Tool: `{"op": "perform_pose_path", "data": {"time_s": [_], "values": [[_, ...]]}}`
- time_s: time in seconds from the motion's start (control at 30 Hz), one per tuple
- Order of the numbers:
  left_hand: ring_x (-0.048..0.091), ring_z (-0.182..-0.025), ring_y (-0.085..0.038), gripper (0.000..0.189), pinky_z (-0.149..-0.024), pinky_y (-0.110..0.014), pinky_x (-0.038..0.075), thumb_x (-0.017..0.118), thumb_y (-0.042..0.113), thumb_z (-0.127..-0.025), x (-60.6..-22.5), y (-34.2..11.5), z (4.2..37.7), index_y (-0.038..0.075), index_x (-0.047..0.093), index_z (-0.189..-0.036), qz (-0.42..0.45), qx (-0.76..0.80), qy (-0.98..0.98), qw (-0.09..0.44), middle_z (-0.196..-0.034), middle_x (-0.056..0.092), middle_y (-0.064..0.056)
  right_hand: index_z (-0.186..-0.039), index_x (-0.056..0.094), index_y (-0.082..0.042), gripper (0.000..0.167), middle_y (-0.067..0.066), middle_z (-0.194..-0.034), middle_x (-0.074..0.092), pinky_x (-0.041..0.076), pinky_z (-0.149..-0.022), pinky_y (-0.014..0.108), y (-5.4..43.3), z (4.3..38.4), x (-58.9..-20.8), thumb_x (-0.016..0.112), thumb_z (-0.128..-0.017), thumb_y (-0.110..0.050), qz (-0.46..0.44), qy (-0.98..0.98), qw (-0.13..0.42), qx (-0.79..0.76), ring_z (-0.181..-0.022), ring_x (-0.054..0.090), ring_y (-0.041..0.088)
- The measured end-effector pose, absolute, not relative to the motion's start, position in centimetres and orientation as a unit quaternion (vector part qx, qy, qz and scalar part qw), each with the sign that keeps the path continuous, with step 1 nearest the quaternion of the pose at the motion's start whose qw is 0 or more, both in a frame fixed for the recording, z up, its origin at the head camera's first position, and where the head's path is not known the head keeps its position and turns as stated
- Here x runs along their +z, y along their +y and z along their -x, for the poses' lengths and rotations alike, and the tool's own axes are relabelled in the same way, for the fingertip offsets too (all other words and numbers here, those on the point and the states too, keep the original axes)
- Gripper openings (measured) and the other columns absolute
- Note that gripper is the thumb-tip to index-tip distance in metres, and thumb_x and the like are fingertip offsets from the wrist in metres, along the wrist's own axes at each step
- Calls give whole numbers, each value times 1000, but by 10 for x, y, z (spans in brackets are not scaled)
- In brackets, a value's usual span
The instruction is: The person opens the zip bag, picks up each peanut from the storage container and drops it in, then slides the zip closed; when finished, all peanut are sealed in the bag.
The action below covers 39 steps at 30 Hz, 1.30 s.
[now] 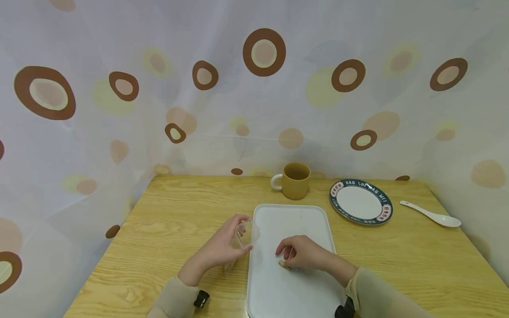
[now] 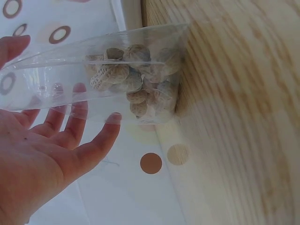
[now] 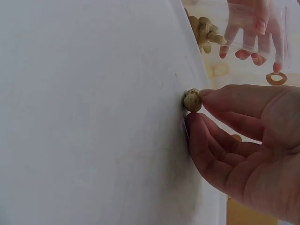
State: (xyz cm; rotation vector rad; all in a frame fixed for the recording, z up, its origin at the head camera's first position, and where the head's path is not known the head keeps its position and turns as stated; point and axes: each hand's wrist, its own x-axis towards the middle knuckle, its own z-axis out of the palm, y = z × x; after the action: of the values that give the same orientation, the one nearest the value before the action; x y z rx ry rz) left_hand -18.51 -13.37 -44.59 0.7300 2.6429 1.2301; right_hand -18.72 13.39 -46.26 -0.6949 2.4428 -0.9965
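Observation:
A clear plastic container (image 1: pixel 248 233) stands on the table at the left side of the white tray (image 1: pixel 286 223). My left hand (image 1: pixel 222 248) holds it near the top, thumb on one side and fingers on the other. Through its wall, in the left wrist view, several unshelled peanuts (image 2: pixel 136 70) show heaped at the bottom. Over the tray, my right hand (image 1: pixel 308 254) pinches a single peanut (image 3: pixel 192 100) between thumb and fingertips, right at the tray's surface. The other fingers of that hand are curled in behind.
Behind the tray stands a mustard mug (image 1: pixel 295 182) with a white handle. To its right lie a dark-rimmed plate (image 1: pixel 359 201) and a white spoon (image 1: pixel 433 215). A patterned cloth (image 1: pixel 222 101) hangs around the wooden table (image 1: pixel 191 198).

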Motion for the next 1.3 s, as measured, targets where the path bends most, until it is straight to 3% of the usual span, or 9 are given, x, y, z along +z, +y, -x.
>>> {"op": "perform_pose_path", "data": {"time_s": [0.63, 1.03, 1.3], "values": [[57, -118, -29, 68, -99, -50, 48, 74, 23, -85, -445, -136, 185, 9, 39, -142, -234, 405, 880, 76, -136, 52, -19, -92, 72, -14, 17, -5, -72, 57, 43, -60, 21, 135, 185, -458, 70, -80, -1, 278, 861, 210, -370, -65, 51, 7], [58, -116, -28, 67, -98, -50, 48, 74, 22, -85, -446, -132, 186, 10, 40, -141, -233, 409, 879, 74, -134, 53, -18, -95, 72, -9, 12, -7, -77, 60, 48, -68, 21, 134, 198, -423, 68, -85, -6, 281, 874, 146, -369, -72, 55, 8], [57, -115, -27, 67, -99, -49, 48, 74, 22, -85, -444, -131, 186, 9, 40, -141, -238, 407, 879, 73, -136, 52, -18, -98, 72, -15, 15, -4, -83, 64, 52, -71, 21, 123, 197, -400, 69, -87, -6, 270, 869, 116, -398, -78, 57, 13]]}}
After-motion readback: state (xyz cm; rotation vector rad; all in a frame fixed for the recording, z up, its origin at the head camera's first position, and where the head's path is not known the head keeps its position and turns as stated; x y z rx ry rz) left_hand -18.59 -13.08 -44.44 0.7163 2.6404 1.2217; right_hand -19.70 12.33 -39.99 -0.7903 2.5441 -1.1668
